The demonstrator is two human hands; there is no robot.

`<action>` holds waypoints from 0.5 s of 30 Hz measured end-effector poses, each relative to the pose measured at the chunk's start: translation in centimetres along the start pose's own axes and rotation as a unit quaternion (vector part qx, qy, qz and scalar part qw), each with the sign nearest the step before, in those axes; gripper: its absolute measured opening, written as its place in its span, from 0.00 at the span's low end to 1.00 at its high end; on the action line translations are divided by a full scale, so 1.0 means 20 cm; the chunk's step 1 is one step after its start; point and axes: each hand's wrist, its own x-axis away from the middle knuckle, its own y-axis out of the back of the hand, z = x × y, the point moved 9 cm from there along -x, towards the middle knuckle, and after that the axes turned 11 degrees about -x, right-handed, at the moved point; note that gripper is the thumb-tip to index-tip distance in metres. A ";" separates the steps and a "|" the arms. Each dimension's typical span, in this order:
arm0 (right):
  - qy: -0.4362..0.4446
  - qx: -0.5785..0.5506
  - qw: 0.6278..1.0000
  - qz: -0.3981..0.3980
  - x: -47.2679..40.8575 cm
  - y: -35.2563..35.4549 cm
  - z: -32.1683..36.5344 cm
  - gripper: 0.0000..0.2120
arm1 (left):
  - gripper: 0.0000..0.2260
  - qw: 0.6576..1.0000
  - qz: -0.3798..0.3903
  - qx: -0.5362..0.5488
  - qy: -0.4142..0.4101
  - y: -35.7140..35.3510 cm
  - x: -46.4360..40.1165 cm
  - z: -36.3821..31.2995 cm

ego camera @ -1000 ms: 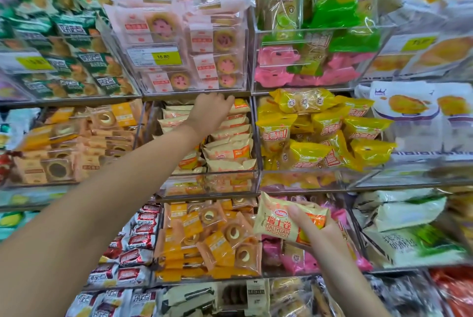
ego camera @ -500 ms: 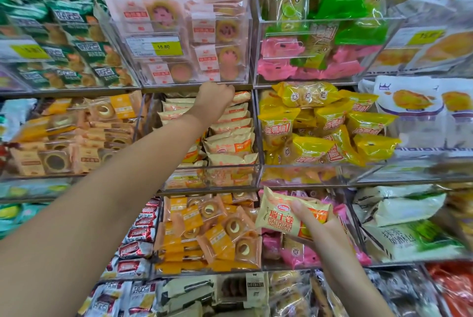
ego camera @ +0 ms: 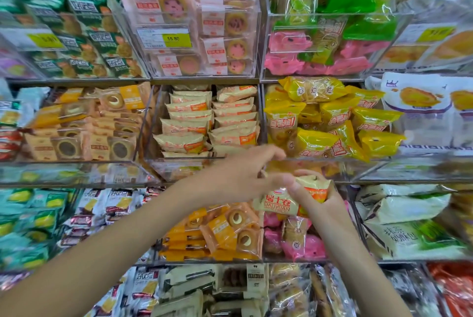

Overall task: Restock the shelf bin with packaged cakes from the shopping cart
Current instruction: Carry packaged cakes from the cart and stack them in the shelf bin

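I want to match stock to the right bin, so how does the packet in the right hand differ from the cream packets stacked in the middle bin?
The held packet is gripped by the right hand, tilted, in front of the shelves; the stacked packets lie flat in two neat columns inside the clear middle bin. The held packet is single and close to the camera, so its red logo reads clearly; the stacked packets' print is too small to read. Both share cream wrappers with orange labels.

Left hand (ego camera: 243, 176) motion-blurred (fingers perhaps touching cake packet (ego camera: 286, 201)); packet half covered.
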 end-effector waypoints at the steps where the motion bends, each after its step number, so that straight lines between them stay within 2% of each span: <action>1: 0.023 0.012 1.000 0.010 -0.01 -0.03 0.04 0.19 | 0.33 1.000 0.029 0.005 0.007 -0.03 0.02 0.02; 4: 0.084 0.051 0.994 0.053 -0.03 -0.13 0.16 0.22 | 0.28 0.998 0.042 0.047 0.022 0.04 0.07 0.09; 7: 0.128 0.095 0.982 0.102 -0.06 -0.24 0.26 0.23 | 0.28 0.996 0.073 0.044 0.026 0.10 0.11 0.13; 10: 0.161 0.073 0.976 0.126 -0.12 -0.34 0.36 0.18 | 0.28 0.998 0.030 0.026 0.040 0.19 0.13 0.16; 15: 0.179 0.079 0.964 0.179 -0.20 -0.49 0.49 0.10 | 0.18 0.996 -0.046 0.054 0.052 0.33 0.14 0.19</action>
